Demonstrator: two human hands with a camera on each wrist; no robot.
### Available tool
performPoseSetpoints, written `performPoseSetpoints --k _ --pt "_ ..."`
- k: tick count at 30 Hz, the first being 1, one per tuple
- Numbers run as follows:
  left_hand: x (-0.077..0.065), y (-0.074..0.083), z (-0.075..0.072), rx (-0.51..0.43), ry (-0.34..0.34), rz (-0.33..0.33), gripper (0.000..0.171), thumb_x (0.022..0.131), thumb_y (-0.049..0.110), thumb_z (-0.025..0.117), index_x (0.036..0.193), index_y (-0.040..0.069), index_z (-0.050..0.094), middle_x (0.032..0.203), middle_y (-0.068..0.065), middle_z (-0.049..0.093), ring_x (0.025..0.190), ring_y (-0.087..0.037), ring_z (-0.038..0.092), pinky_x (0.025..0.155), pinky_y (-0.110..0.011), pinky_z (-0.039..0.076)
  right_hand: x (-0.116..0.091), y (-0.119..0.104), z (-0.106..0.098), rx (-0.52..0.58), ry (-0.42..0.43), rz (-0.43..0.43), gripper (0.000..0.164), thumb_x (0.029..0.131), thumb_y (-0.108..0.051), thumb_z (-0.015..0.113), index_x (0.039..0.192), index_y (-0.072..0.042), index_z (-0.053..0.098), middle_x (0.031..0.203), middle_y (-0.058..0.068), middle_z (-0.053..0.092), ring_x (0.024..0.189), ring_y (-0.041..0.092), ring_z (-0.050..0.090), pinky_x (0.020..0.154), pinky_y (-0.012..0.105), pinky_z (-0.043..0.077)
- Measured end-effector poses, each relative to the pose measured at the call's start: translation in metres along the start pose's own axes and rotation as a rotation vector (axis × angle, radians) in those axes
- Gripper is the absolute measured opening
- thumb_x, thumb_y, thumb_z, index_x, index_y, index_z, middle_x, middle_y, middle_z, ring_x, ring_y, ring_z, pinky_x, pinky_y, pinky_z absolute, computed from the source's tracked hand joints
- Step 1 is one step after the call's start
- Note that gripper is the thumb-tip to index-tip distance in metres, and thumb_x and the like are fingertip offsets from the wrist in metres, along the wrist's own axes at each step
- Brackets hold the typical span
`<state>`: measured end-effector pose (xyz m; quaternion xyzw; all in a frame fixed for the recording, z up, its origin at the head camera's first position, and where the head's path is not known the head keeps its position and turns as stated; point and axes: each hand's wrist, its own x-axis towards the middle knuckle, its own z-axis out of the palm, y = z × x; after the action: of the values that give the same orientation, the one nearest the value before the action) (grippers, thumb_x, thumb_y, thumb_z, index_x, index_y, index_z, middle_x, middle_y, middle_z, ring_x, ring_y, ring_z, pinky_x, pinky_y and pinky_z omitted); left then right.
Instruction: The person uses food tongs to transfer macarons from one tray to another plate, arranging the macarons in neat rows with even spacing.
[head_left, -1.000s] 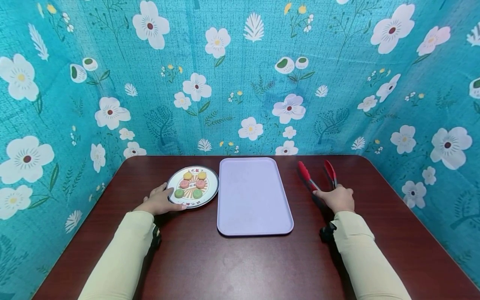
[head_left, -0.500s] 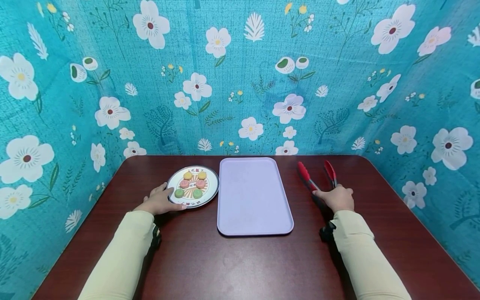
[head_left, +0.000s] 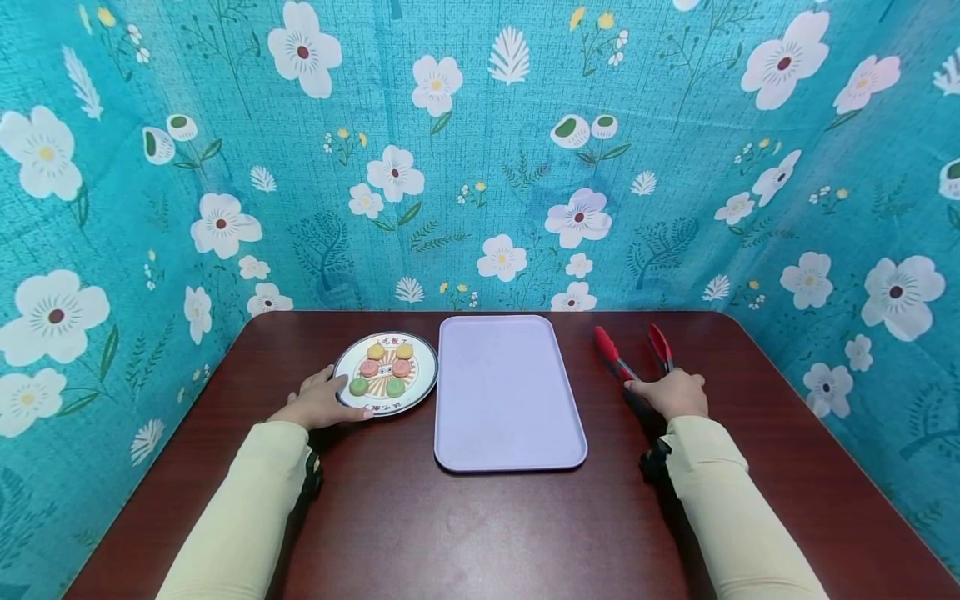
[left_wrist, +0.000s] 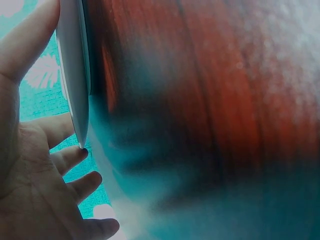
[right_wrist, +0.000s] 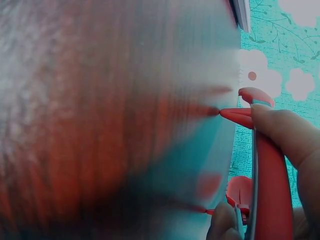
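Note:
In the head view, a white plate [head_left: 343, 357] with a dark rim stands at the left, bearing yellow, pink and green macaron-like rounds [head_left: 395, 387] in pairs. My left hand [head_left: 318, 403] rests at its near left edge. The thumb lies along the rim, and the other fingers spread loosely around the side, as the left wrist view also shows. On the right, my right hand [head_left: 677, 395] grips tongs [head_left: 617, 360] with red tips and metal arms. Their tips point away from me, spread apart. A red handle [right_wrist: 272, 190] shows under my thumb in the right wrist view.
Between the plate and the tongs lies a pale lilac tray [head_left: 506, 392] with a raised rim, its left side close beside the plate. All stand on a dark reddish-brown table [head_left: 480, 533]. A turquoise flowered cloth [head_left: 465, 167] hangs behind the table and along both sides.
The tips of the tongs have shifted very slightly towards me, with a small movement of my right hand. My left hand, the plate and the tray stay where they were.

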<state>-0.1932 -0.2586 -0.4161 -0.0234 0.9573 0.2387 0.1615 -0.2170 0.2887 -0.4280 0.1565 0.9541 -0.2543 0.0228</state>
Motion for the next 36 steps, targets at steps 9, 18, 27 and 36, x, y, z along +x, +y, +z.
performPoseSetpoints --k 9,18,27,36 --pt "0.001 -0.001 0.002 -0.016 -0.006 -0.006 0.109 0.074 0.057 0.074 0.149 -0.005 0.026 0.154 -0.030 0.009 0.137 -0.050 0.008 0.107 -0.072 0.005 0.001 -0.001 -0.006 -0.025 -0.055 -0.006 0.082 0.077 -0.058 0.070 0.101 0.019 0.054 0.100 0.033 0.041 0.082 0.038 0.049 0.059 0.041 0.048" --pt "0.002 0.000 0.001 -0.017 -0.002 0.005 0.109 0.075 0.057 0.074 0.149 -0.005 0.025 0.154 -0.031 0.009 0.137 -0.051 0.007 0.107 -0.073 0.005 0.001 -0.004 -0.011 -0.049 -0.089 0.007 0.080 0.078 -0.058 0.069 0.099 0.017 0.055 0.104 0.033 0.039 0.083 0.038 0.050 0.062 0.042 0.051" --pt "0.000 0.002 -0.001 0.002 -0.012 0.021 0.107 0.075 0.056 0.074 0.147 -0.007 0.027 0.152 -0.032 0.012 0.135 -0.051 0.011 0.106 -0.073 0.009 -0.002 -0.007 -0.015 -0.034 -0.100 0.014 0.084 0.077 -0.057 0.071 0.109 0.019 0.050 0.106 0.033 0.038 0.088 0.039 0.048 0.061 0.040 0.051" --pt "0.001 -0.001 -0.002 -0.014 -0.024 0.007 0.113 0.075 0.056 0.074 0.152 -0.002 0.014 0.154 -0.032 0.005 0.136 -0.053 0.009 0.106 -0.074 0.009 -0.006 -0.007 -0.016 -0.013 -0.087 -0.004 0.111 0.078 -0.054 0.073 0.142 0.018 0.017 0.118 0.039 0.033 0.101 0.048 0.043 0.071 0.052 0.055"
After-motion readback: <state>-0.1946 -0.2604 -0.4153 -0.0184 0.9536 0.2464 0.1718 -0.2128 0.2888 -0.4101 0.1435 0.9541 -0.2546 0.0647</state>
